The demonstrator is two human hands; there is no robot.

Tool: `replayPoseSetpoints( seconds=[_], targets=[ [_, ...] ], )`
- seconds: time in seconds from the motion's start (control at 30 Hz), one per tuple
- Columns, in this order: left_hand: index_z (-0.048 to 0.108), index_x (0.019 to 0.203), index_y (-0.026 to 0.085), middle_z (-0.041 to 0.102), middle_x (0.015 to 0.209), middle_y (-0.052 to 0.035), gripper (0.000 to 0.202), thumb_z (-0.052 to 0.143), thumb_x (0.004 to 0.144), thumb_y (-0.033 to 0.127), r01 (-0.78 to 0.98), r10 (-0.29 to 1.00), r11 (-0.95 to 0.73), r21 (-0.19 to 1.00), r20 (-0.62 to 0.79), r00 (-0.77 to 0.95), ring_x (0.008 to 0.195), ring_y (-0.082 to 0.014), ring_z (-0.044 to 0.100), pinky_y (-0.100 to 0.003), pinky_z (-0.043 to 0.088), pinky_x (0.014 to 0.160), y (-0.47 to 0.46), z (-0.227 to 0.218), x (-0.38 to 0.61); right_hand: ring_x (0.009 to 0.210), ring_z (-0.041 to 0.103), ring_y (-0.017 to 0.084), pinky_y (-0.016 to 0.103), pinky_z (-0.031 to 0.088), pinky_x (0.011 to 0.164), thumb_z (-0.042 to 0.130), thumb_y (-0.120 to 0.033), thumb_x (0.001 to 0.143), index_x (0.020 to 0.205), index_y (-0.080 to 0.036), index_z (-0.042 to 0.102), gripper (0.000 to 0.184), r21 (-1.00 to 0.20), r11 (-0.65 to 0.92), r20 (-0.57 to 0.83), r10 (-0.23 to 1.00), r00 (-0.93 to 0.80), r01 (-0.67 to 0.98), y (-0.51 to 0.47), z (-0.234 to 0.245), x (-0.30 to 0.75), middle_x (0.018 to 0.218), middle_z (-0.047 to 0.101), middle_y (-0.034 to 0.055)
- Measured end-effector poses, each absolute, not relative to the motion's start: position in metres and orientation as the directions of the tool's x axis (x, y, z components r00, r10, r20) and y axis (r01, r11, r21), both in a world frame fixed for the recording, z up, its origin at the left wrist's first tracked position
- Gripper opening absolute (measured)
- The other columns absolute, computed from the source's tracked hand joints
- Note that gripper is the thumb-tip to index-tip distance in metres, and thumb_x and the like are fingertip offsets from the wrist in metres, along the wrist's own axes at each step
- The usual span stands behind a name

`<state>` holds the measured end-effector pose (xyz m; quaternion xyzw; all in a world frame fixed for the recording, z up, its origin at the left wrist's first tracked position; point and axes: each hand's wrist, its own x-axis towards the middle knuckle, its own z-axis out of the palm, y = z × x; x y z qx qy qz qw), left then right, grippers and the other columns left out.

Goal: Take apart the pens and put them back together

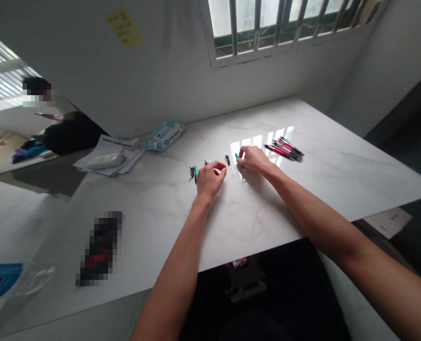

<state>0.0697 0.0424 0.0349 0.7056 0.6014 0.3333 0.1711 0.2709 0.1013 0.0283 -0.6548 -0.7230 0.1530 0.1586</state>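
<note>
Both my hands rest on a white marble table [302,189], among loose pen parts. My left hand [210,179] is curled, its fingertips pinched on a small white part. Just left of it lie a teal pen barrel [195,172] and a small black piece [192,171]. My right hand [253,158] is closed, its fingertips on a small teal pen piece [237,155]. A black clip part [228,159] and a thin white refill [231,168] lie between the two hands. A bunch of assembled red, black and teal pens [284,148] lies to the right of my right hand.
A pack of wet wipes [164,135] and a stack of papers [107,161] sit at the back left. A blurred dark object [100,248] lies near the front left. Another person [59,123] sits in the far left background. A barred window [284,23] is above the table.
</note>
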Motion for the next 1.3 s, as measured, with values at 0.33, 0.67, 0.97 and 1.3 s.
replayPoseSetpoints(
  seconds=[0.33,0.67,0.97,1.3],
  targets=[
    [0.083,0.095,0.026,0.081,0.084,-0.0022,0.016,0.068,0.093,0.027,0.799,0.968,-0.248,0.548,0.117,0.221,0.082,-0.0214,0.075,-0.033,0.055,0.088,0.031,0.039,0.082,0.102,0.075,0.029,0.032,0.053,0.085,0.068,-0.039,0.096,0.114,-0.022,0.077,0.026,-0.397,0.087,0.032,0.996,-0.081,0.914,0.102,0.026,0.269,0.109,0.08,0.0142],
    [0.083,0.095,0.026,0.081,0.086,-0.0024,0.015,0.068,0.093,0.025,0.78,0.967,-0.255,0.571,0.129,0.221,0.081,-0.0207,0.075,-0.033,0.055,0.088,0.031,0.036,0.086,0.103,0.076,0.03,0.034,0.053,0.088,0.064,-0.046,0.101,0.114,-0.022,0.079,0.031,-0.413,0.095,0.041,0.996,-0.085,0.906,0.102,0.025,0.27,0.108,0.081,0.0151],
    [0.082,0.094,0.025,0.082,0.106,-0.0029,0.012,0.07,0.093,0.027,0.758,0.954,-0.298,0.581,0.213,0.212,0.08,-0.0176,0.071,-0.032,0.054,0.088,0.035,0.032,0.083,0.105,0.075,0.03,0.034,0.053,0.091,0.062,-0.05,0.103,0.118,-0.023,0.078,0.035,-0.423,0.081,0.034,0.997,-0.073,0.902,0.103,0.024,0.269,0.11,0.081,0.0149],
    [0.082,0.097,0.026,0.084,0.102,-0.0008,0.014,0.068,0.094,0.028,0.768,0.973,-0.209,0.605,0.21,0.099,0.083,-0.0186,0.075,-0.031,0.055,0.089,0.038,0.042,0.074,0.103,0.076,0.029,0.033,0.053,0.09,0.057,-0.027,0.102,0.122,-0.023,0.077,0.029,-0.425,0.092,0.041,0.996,-0.082,0.9,0.101,0.026,0.27,0.113,0.081,0.0144]
  ],
)
